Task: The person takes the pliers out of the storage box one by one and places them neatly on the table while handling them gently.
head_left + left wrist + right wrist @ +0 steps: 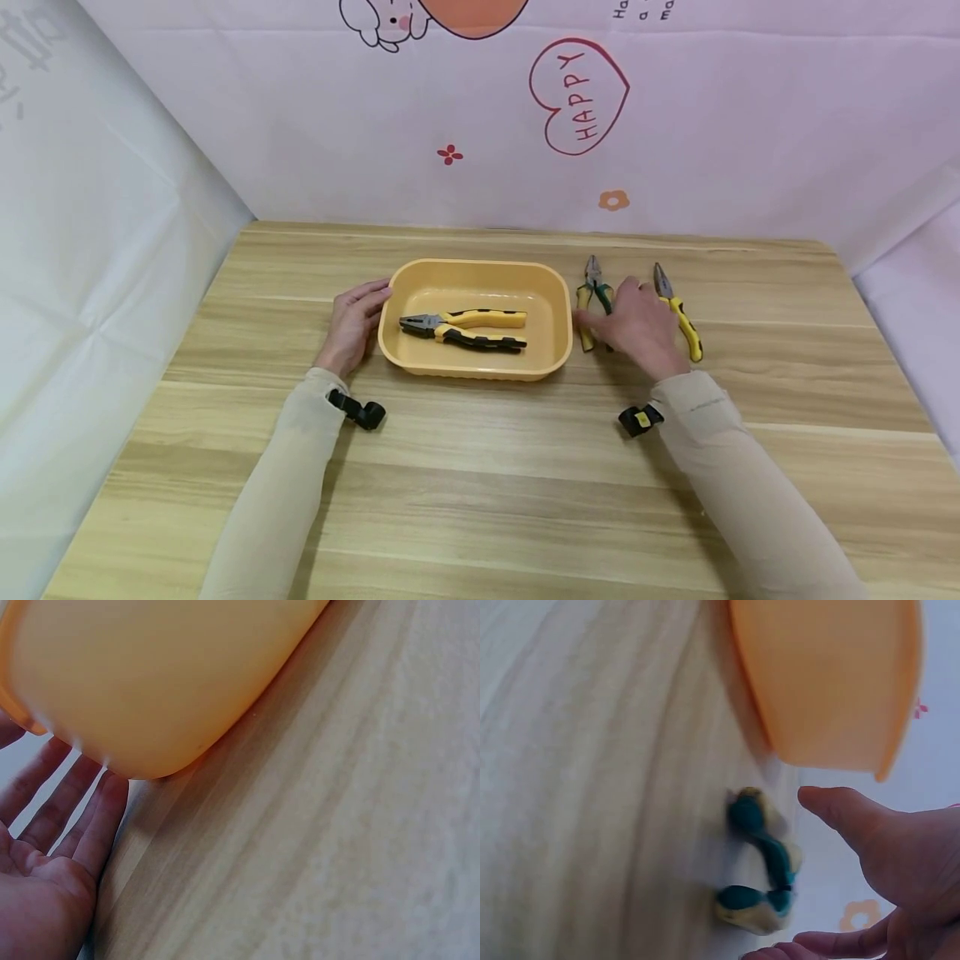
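Note:
My left hand [351, 327] is at the left end of a yellow-orange plastic basin [547, 308], its extended fingers [52, 802] right at the outer wall. Inside the basin lies a pair of combination pliers [483, 317] with yellow and black handles, jaws pointing left. Over to the right, my right hand [647, 327] hovers above a second pair of pliers [584, 307] with green and cream-yellow handles, partly hidden by it. Thumb and fingers stand apart in the right wrist view, with these pliers' handles [776, 859] beyond the gap.
A pair of long-nose pliers [687, 327] with yellow handles lies right of my right hand, its nose toward the back. The wood-grain table [480, 500] ends at a white printed cloth [337, 150] behind and another at the left.

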Motion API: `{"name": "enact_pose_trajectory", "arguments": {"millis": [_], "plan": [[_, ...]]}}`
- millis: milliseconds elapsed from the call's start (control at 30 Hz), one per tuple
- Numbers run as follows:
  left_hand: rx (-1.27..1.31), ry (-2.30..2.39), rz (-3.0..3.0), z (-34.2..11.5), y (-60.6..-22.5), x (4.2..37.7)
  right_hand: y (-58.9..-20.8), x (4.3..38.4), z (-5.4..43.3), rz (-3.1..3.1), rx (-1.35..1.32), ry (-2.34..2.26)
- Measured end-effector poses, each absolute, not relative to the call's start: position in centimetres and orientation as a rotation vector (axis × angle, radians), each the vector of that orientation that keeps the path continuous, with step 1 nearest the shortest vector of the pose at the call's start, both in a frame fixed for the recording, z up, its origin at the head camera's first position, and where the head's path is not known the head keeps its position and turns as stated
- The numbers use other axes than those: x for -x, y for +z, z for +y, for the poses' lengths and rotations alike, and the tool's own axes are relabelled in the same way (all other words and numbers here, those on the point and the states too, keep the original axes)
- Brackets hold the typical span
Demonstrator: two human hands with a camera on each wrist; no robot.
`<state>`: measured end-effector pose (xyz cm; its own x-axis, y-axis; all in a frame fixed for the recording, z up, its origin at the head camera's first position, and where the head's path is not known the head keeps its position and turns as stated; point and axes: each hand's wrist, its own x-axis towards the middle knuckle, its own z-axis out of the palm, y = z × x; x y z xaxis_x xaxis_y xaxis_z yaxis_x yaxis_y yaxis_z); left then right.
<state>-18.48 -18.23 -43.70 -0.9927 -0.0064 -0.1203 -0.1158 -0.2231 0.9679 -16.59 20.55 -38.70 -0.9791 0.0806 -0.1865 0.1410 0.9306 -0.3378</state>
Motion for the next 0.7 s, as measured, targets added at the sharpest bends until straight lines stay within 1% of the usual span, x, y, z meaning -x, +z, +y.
{"name": "enact_pose_trajectory", "arguments": {"millis": [400, 700], "plan": [[0.148, 2.382, 1.927, -18.2, -43.6, 18.4, -35.9, 15.8, 20.6, 2.960, -0.053, -0.654], [0.146, 2.383, 1.925, -18.2, -43.6, 18.4, -33.4, 15.1, 19.5, 3.064, 0.207, -0.812]]}}
